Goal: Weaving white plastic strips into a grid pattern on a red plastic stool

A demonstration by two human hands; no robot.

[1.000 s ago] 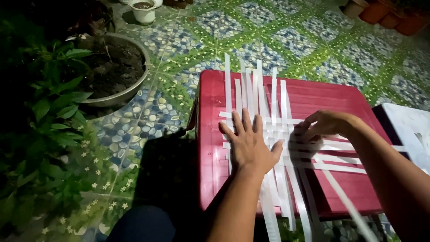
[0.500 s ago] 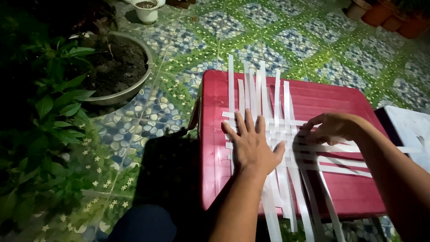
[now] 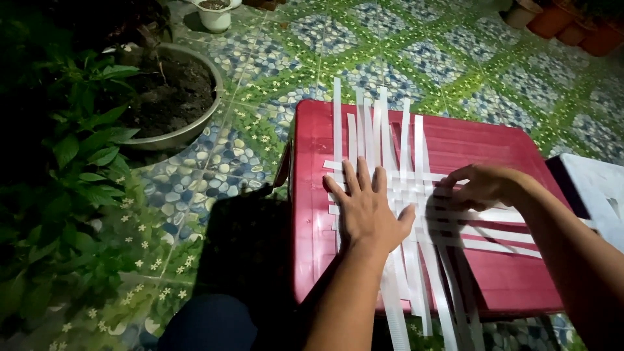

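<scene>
Several white plastic strips (image 3: 403, 162) lie crossed in a woven patch on a red plastic stool top (image 3: 481, 143). My left hand (image 3: 367, 208) lies flat on the left part of the weave, fingers spread, pressing the strips down. At the weave's right edge, my right hand (image 3: 481, 185) has its fingers curled on the horizontal strips (image 3: 500, 218). The long strips hang over the stool's near edge.
A round basin of dark soil (image 3: 172, 97) stands at the upper left on the patterned tile floor (image 3: 390, 52). Leafy green plants (image 3: 71, 169) fill the left side. A white object (image 3: 598, 188) adjoins the stool at the right. Orange pots (image 3: 565, 23) stand far right.
A long strip that trailed off the stool's near right edge has been drawn in toward the weave. My left hand stays flat; my right hand has shifted slightly at the weave's edge.
</scene>
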